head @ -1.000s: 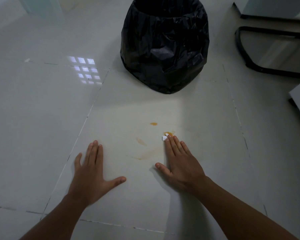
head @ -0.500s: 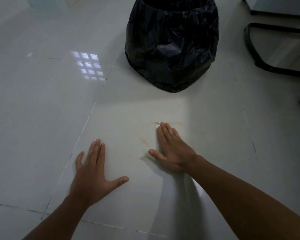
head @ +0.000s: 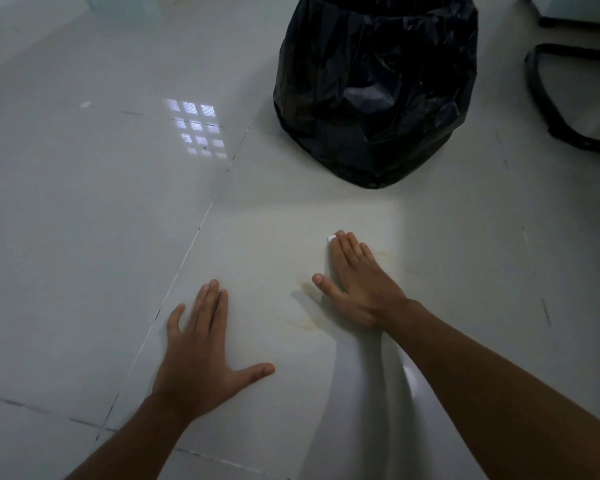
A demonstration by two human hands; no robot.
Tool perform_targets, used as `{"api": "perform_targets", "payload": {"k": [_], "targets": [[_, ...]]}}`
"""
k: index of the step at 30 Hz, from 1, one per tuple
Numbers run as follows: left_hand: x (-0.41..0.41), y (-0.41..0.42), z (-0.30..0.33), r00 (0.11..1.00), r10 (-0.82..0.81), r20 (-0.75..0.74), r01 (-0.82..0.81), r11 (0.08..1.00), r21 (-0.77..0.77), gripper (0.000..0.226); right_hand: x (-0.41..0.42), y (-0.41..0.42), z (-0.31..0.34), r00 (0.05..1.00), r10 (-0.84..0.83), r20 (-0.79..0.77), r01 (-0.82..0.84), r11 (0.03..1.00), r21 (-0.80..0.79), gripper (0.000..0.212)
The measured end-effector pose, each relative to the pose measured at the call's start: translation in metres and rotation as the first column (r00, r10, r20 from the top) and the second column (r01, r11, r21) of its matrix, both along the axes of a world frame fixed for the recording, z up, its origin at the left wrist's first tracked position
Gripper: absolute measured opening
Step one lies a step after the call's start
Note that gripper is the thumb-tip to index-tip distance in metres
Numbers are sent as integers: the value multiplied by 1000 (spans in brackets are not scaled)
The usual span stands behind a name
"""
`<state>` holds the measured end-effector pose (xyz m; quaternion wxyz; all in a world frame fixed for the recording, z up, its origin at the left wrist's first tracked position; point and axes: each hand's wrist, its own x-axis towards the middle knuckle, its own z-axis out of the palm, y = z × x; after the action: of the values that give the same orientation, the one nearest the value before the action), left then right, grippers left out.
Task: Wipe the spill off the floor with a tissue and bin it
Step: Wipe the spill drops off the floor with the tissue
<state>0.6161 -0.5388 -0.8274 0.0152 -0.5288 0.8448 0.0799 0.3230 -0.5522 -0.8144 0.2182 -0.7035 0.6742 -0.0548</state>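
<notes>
My right hand [head: 355,277] lies flat on the white tiled floor, pressing a white tissue [head: 330,238] whose corner peeks out at the fingertips. Faint orange-brown smears of the spill [head: 307,323] show on the tile left of and below this hand, with another trace [head: 381,252] to its right. My left hand [head: 201,355] rests palm down on the floor, fingers spread, holding nothing. A bin lined with a black bag [head: 374,84] stands just beyond the spill.
A black tubular chair base [head: 551,112] sits on the floor at the right. Window light reflects on the glossy tile [head: 198,129] at the left. Tile joints run diagonally past my left hand.
My right hand has slid the tissue forward toward the bin, over the orange spots, which are now smeared or hidden. My left hand has stayed planted.
</notes>
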Motion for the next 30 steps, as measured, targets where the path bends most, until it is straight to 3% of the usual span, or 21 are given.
{"api": "perform_targets", "payload": {"k": [6, 10, 25, 30], "targets": [[4, -1, 3, 1000, -20, 2, 20, 1000, 19, 139, 38, -11, 3, 910, 414, 2, -414, 910, -39, 69], [2, -1, 3, 999, -37, -6, 37, 999, 28, 140, 44, 1, 0, 853, 519, -57, -522, 851, -60, 66], [0, 1, 1, 1000, -18, 17, 17, 1000, 14, 138, 17, 99, -1, 880, 461, -113, -471, 879, -80, 67], [1, 0, 2, 999, -19, 39, 18, 1000, 18, 138, -13, 106, -7, 972, 179, -155, -199, 972, -126, 65]]}}
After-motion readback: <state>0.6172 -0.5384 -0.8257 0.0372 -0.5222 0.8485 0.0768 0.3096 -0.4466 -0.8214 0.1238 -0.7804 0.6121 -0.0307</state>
